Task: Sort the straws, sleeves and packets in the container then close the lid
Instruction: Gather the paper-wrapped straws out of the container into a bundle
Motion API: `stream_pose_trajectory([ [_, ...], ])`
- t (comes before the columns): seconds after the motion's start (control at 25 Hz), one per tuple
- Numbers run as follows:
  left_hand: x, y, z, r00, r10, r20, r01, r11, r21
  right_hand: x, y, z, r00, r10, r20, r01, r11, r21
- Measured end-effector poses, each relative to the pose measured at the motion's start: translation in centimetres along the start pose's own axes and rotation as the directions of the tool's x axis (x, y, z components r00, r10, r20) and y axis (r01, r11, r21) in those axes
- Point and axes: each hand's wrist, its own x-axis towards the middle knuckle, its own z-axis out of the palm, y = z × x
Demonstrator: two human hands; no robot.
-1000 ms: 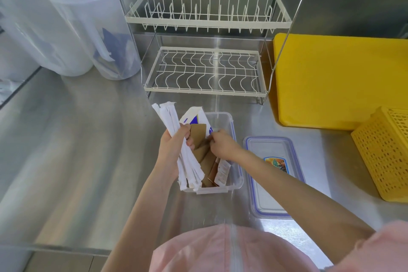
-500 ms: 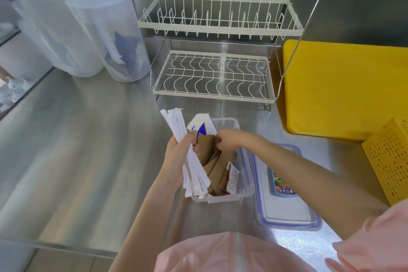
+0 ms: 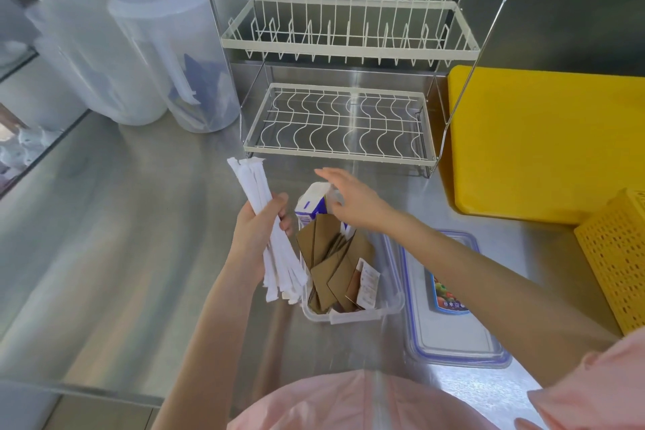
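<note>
My left hand [image 3: 260, 230] grips a bundle of white paper-wrapped straws [image 3: 275, 255] just left of the clear plastic container [image 3: 352, 316], which sits on the steel counter. Inside the container lie brown cardboard sleeves [image 3: 335, 262], small white packets [image 3: 366, 284] at the front right, and a white-and-blue carton [image 3: 310, 202] standing at the far end. My right hand [image 3: 352, 199] hovers over the far end of the container with fingers straight and spread, holding nothing. The container's lid [image 3: 453, 332], clear with a blue rim and a label, lies flat on the counter to the right.
A white two-tier wire dish rack [image 3: 345, 80] stands behind the container. A yellow cutting board [image 3: 544, 136] and a yellow perforated basket [image 3: 617, 255] are at the right. Translucent plastic jugs [image 3: 167, 56] stand at the back left. The counter's edge runs along the left.
My right hand has let go of the brown sleeves and lifted up over the container's far end, fingers spread. My left hand still holds the straw bundle, now slightly further left of the container.
</note>
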Motion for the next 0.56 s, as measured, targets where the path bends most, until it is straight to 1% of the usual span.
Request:
stream_pose_trajectory([
  [0.04, 0.1, -0.1, -0.3, 0.999, 0.03, -0.024, -0.028, 0.995, 0.096, 0.3, -0.2, 0.1, 0.997, -0.044, 0.071, 0.048, 0.998, -0.047],
  [0.12, 0.1, -0.4, -0.7, 0.997, 0.065, -0.04, -0.05, 0.951, 0.306, 0.8, -0.1, 0.1, 0.983, -0.068, 0.172, 0.088, 0.99, -0.108],
  [0.2, -0.1, -0.9, -0.8, 0.999, 0.047, 0.006, -0.045, 0.902, 0.43, 1.3, 0.2, -0.4, 0.987, -0.047, 0.155, 0.068, 0.989, -0.131],
  [0.32, -0.6, -2.0, -0.2, 0.996, -0.008, 0.089, -0.039, 0.855, 0.517, 1.2, 1.2, -1.3, 0.996, 0.024, 0.091, -0.008, 0.985, -0.173],
  [0.4, -0.8, -2.7, 0.5, 0.992, -0.03, 0.123, -0.043, 0.834, 0.55, 0.8, 1.9, -1.6, 0.996, 0.049, 0.072, -0.039, 0.989, -0.142],
  [0.48, -0.8, -3.3, 1.3, 0.991, -0.013, 0.136, -0.069, 0.81, 0.582, 0.3, 2.3, -1.7, 0.997, 0.04, 0.067, -0.034, 0.996, -0.087],
  [0.56, -0.9, -3.6, 2.0, 0.988, 0.005, 0.153, -0.097, 0.793, 0.602, -0.1, 2.6, -1.9, 0.995, 0.029, 0.094, -0.02, 0.995, -0.096],
])
